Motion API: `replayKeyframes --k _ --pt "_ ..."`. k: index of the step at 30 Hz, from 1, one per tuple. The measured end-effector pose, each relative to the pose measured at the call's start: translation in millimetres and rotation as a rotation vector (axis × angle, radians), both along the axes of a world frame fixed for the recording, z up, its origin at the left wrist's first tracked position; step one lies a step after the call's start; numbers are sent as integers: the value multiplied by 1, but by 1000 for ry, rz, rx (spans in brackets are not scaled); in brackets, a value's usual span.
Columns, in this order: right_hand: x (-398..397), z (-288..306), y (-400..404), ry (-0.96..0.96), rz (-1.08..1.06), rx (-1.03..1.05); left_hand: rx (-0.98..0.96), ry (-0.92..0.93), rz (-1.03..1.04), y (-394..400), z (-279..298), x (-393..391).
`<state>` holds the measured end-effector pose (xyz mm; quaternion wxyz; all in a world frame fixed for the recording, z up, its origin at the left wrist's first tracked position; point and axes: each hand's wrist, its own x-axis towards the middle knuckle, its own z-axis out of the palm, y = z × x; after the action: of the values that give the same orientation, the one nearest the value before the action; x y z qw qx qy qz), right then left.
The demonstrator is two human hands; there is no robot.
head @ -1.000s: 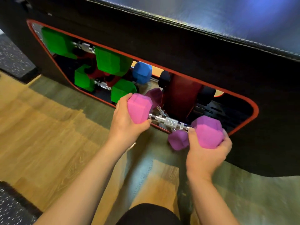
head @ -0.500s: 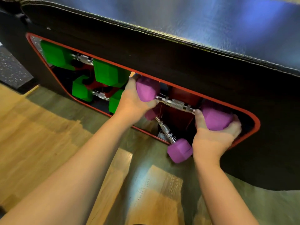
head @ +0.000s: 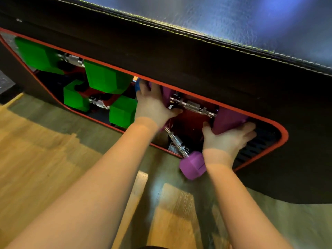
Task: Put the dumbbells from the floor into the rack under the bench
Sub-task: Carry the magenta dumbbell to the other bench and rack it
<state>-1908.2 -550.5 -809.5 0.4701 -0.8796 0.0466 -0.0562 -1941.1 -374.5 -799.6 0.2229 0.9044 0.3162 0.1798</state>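
Note:
A purple dumbbell (head: 229,119) with a steel handle lies level inside the red-rimmed opening of the rack (head: 282,133) under the black bench. My left hand (head: 152,105) wraps its left head, which is mostly hidden. My right hand (head: 228,139) cups its right head from below. A second purple dumbbell (head: 192,165) leans out of the opening's lower edge, one head resting on the floor by my right wrist. Two green dumbbells, an upper one (head: 106,78) and a lower one (head: 122,112), sit on the rack's left side.
The bench's black padded top (head: 215,18) overhangs the opening. A bit of blue dumbbell head (head: 137,86) shows behind my left fingers. Wooden floor (head: 36,159) spreads to the left and below, with a dark speckled mat at the far left.
Both hands have carried the purple dumbbell up from the opening's lower edge and deeper into the rack. The leaning purple dumbbell has stayed put.

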Motion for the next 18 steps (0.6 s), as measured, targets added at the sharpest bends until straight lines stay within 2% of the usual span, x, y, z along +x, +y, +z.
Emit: replayKeyframes --k 3,7,16,18 --pt "5 -1 -5 -6 22 52 33 -33 48 -9 1 -5" --pt "2 2 0 25 -44 66 67 -18 -14 0 -1 0" --pt "-2 8 3 70 -82 127 37 -1 -42 2 5 -1" --pt "-3 10 3 59 -89 147 2 -45 -20 -4 5 -3"
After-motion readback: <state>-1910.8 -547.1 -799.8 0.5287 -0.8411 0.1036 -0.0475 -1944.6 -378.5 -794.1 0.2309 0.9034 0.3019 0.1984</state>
